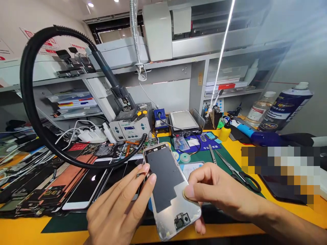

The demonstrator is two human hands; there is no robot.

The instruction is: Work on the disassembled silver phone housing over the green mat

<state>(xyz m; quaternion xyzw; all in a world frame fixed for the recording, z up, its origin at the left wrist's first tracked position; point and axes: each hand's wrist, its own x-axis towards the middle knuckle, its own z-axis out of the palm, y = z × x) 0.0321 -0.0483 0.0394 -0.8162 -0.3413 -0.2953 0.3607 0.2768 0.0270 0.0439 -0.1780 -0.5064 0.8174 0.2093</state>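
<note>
Head view: phone panel is up in both hands, silver back showing, black sheet over most of its upper part, dark fitting near the low end. It's tilted, clear of the counter, above the front part of the green mat.

Right hand: fingers closed on the panel's right edge, thumb on the back face, other fingertips partly hidden beneath. Left hand: thumb and index nearly together at the left edge, small dark piece between or just behind them. Can't tell if it's pinched, or if it's joined to the panel.

Step in hand, my read: edge work on the panel, right hand steadying, left doing the fine part. Next move calls for a firm right hold and light left fingers; that piece looks easy to kink. Scissors and tweezers lie beyond the right hand, untouched.
</note>
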